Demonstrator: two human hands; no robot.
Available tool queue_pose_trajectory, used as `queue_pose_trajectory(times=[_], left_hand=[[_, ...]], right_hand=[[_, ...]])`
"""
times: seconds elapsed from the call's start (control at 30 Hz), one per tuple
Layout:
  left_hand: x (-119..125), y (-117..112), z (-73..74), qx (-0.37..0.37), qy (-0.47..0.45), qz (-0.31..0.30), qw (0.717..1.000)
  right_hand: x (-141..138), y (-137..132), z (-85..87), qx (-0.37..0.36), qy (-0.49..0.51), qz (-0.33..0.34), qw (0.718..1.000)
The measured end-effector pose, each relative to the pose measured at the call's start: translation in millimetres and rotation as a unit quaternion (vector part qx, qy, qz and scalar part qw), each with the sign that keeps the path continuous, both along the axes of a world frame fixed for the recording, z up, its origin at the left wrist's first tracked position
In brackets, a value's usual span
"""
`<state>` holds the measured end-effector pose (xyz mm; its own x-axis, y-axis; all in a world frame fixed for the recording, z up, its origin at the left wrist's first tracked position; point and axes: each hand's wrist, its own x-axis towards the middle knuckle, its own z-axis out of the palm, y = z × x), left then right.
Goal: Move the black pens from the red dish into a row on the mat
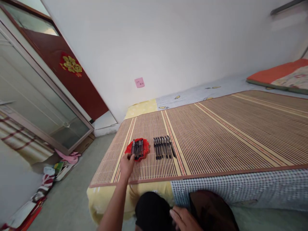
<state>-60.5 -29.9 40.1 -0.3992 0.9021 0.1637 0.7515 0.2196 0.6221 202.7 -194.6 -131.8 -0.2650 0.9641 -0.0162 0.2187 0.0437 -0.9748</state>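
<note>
On the bamboo mat lies a red scalloped dish (146, 148) with several dark pens (138, 148) side by side in it. My left hand (126, 163) reaches to the dish's near left edge, its thumb and fingertips closed on the lower end of the leftmost pen (133, 147). Right of the dish, several black capped pens (163, 147) lie in a row on the mat, caps toward the wall. My right hand (184, 218) is low in the view by my knees, fingers stretched out and partly cut off by the frame; no pen shows in it.
The striped bamboo mat (211, 138) covers a bed with a yellow and checked sheet (240, 183). Folded orange bedding (271, 75) lies at the far right. A pink note (139, 82) is on the wall. Left are a glass-panelled door (48, 93) and assorted items along the floor.
</note>
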Motion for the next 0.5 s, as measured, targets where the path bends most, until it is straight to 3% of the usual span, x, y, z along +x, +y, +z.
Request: queue_pose_trajectory(times=[0.17, 0.2, 0.27, 0.37, 0.5], left_hand=[[69, -80, -39.0, 0.011, -0.168, -0.066, 0.984], [82, -95, -45.4, 0.006, -0.211, -0.08, 0.974], [101, -120, -54.3, -0.008, -0.363, -0.105, 0.926], [116, -145, -60.5, -0.039, -0.463, -0.124, 0.877], [124, -163, -65.8, -0.082, -0.481, -0.157, 0.859]], right_hand=[[-2, 9, 17.8, -0.034, 0.022, 0.048, 0.998], [-3, 11, 23.0, -0.052, 0.037, 0.052, 0.997], [-4, 15, 34.8, -0.083, 0.084, 0.051, 0.992], [1, 19, 54.7, -0.105, 0.151, 0.025, 0.983], [13, 27, 77.4, -0.096, 0.204, -0.056, 0.973]])
